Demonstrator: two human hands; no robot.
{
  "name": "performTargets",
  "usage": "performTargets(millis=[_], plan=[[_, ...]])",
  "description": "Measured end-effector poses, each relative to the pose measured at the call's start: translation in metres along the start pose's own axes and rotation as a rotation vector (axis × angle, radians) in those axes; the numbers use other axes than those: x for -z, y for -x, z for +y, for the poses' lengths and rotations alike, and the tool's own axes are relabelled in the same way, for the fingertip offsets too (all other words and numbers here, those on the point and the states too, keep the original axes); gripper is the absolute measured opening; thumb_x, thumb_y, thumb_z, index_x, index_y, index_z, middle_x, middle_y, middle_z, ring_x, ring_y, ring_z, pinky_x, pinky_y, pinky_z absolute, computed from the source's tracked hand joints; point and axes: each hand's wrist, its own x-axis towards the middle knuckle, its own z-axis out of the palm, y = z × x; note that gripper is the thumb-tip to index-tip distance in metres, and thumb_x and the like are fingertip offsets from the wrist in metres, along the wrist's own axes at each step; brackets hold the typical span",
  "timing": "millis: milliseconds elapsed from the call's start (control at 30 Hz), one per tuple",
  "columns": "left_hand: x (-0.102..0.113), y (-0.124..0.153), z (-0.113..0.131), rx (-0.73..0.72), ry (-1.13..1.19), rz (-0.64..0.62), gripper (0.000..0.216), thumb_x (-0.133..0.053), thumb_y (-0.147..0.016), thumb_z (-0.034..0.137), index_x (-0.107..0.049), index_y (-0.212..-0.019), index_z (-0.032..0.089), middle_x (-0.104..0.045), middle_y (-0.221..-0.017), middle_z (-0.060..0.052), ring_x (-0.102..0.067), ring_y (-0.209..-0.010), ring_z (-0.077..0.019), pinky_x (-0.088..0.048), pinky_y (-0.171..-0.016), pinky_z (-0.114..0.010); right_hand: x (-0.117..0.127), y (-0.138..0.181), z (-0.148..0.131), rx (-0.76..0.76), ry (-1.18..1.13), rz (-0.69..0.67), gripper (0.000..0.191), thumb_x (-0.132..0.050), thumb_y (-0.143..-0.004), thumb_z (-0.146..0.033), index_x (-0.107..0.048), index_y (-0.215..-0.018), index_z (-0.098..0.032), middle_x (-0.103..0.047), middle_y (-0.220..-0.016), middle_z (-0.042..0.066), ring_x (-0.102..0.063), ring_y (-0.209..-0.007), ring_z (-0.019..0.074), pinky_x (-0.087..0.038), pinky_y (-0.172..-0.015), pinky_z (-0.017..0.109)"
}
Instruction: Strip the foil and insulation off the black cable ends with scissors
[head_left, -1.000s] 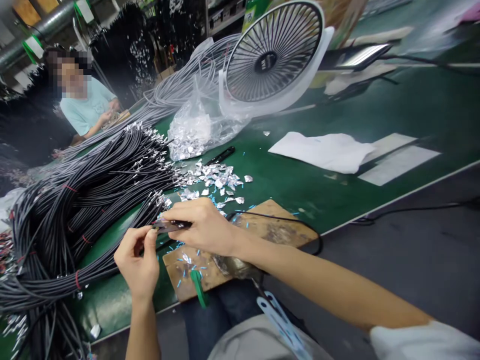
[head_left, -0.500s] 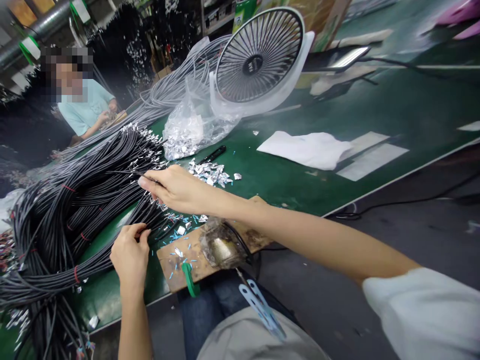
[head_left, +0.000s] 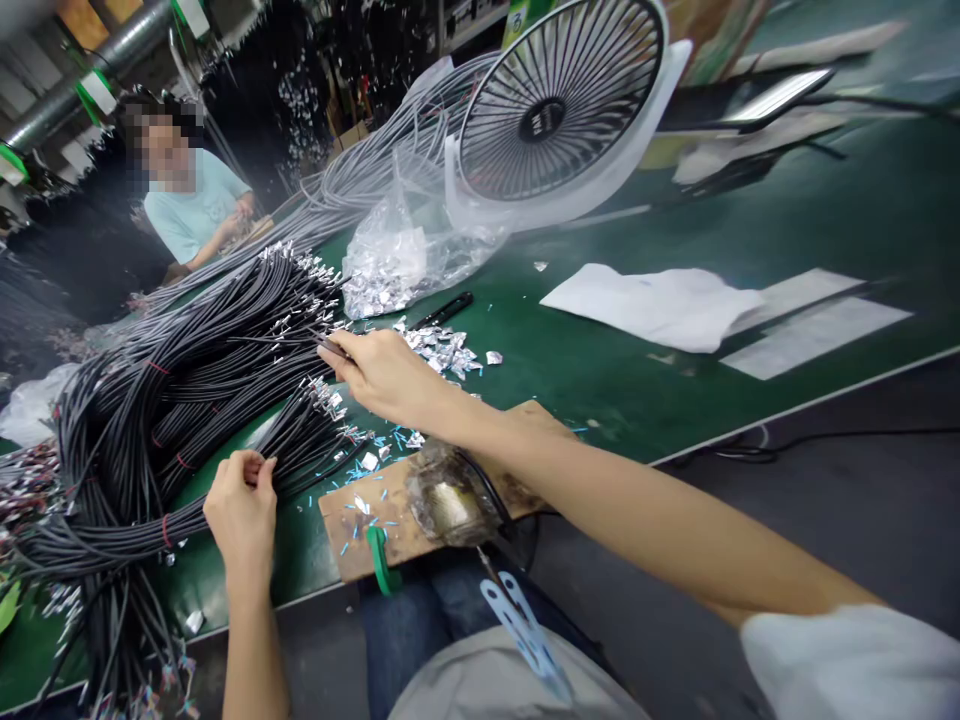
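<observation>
Our right hand (head_left: pixel 390 375), closed round a slim dark tool (head_left: pixel 335 349), has parted from our left hand (head_left: pixel 240 505), which it met a second ago, so we judge no single end is being worked now. Left fingertips nearly meet against smooth, round black cables (head_left: pixel 304 437) fanning out beyond them; whether they pinch one, we cannot tell. Crinkled foil scraps (head_left: pixel 448 352) lie just beyond the right hand.
</observation>
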Motion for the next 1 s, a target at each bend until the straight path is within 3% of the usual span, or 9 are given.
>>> performTargets(millis=[167, 300, 533, 733, 800, 867, 1000], plan=[[-0.002, 0.011, 0.005, -0.047, -0.03, -0.142, 0.009, -0.06, -0.081, 0.028, -0.065, -0.081, 0.022, -0.066, -0.085, -0.005, -0.059, -0.083, -0.0226, -0.039, -0.074, -0.033, 0.0, 0.002, -0.007, -0.021, -0.004, -0.049, 0.024, -0.042, -0.096, -0.025, -0.061, -0.087, -0.014, -0.05, -0.06, 0.002, -0.041, -0.054, 0.013, -0.024, -0.058, 0.029], [-0.004, 0.009, 0.001, -0.078, 0.063, -0.195, 0.009, -0.06, -0.078, 0.024, -0.06, -0.07, 0.021, -0.061, -0.071, -0.002, -0.057, -0.075, -0.0208, -0.041, -0.071, -0.032, -0.003, 0.002, -0.006, -0.028, -0.039, -0.052, 0.023, -0.043, -0.096, -0.024, -0.06, -0.083, -0.015, -0.049, -0.06, 0.002, -0.039, -0.053, 0.0124, -0.025, -0.058, 0.029], [0.011, -0.015, 0.009, -0.091, 0.417, -0.147, 0.022, -0.051, -0.087, 0.035, -0.062, -0.095, 0.018, -0.066, -0.084, -0.004, -0.063, -0.073, -0.0148, -0.05, -0.068, -0.025, -0.003, -0.002, -0.013, -0.007, -0.253, 0.016, 0.029, -0.041, -0.097, -0.025, -0.054, -0.072, -0.016, -0.051, -0.061, -0.001, -0.046, -0.057, 0.0102, -0.031, -0.06, 0.025], [0.011, -0.032, 0.045, -0.16, 0.819, -0.09, 0.018, -0.061, -0.083, 0.033, -0.069, -0.09, 0.019, -0.067, -0.084, -0.004, -0.061, -0.073, -0.0119, -0.049, -0.059, -0.019, -0.004, 0.005, -0.026, -0.002, -0.372, 0.089, 0.028, -0.046, -0.092, -0.024, -0.056, -0.067, -0.015, -0.052, -0.062, -0.002, -0.043, -0.059, 0.0092, -0.031, -0.059, 0.023], [0.008, -0.028, 0.052, -0.094, 0.857, -0.029, 0.027, -0.063, -0.082, 0.032, -0.066, -0.106, 0.02, -0.061, -0.069, 0.002, -0.055, -0.057, -0.008, -0.044, -0.05, -0.016, -0.008, 0.01, -0.028, 0.006, -0.453, 0.117, 0.026, -0.049, -0.09, -0.024, -0.057, -0.067, -0.015, -0.052, -0.063, -0.002, -0.044, -0.06, 0.0092, -0.031, -0.058, 0.023], [0.006, -0.021, 0.054, -0.045, 0.835, 0.019, 0.046, -0.063, -0.083, 0.031, -0.054, -0.128, 0.024, -0.058, -0.067, 0.004, -0.052, -0.054, -0.007, -0.043, -0.049, -0.016, -0.012, 0.015, -0.029, 0.019, -0.502, 0.145, 0.024, -0.051, -0.087, -0.024, -0.056, -0.066, -0.015, -0.049, -0.06, -0.003, -0.042, -0.058, 0.0087, -0.032, -0.057, 0.022], [0.005, -0.012, 0.053, -0.13, 0.689, -0.024, 0.031, -0.055, -0.088, 0.031, -0.063, -0.117, 0.022, -0.063, -0.078, -0.001, -0.058, -0.067, -0.0105, -0.047, -0.058, -0.02, -0.017, 0.02, -0.027, 0.074, -0.501, 0.185, 0.024, -0.053, -0.086, -0.022, -0.052, -0.062, -0.016, -0.046, -0.06, -0.004, -0.039, -0.056, 0.0082, -0.032, -0.056, 0.023]])
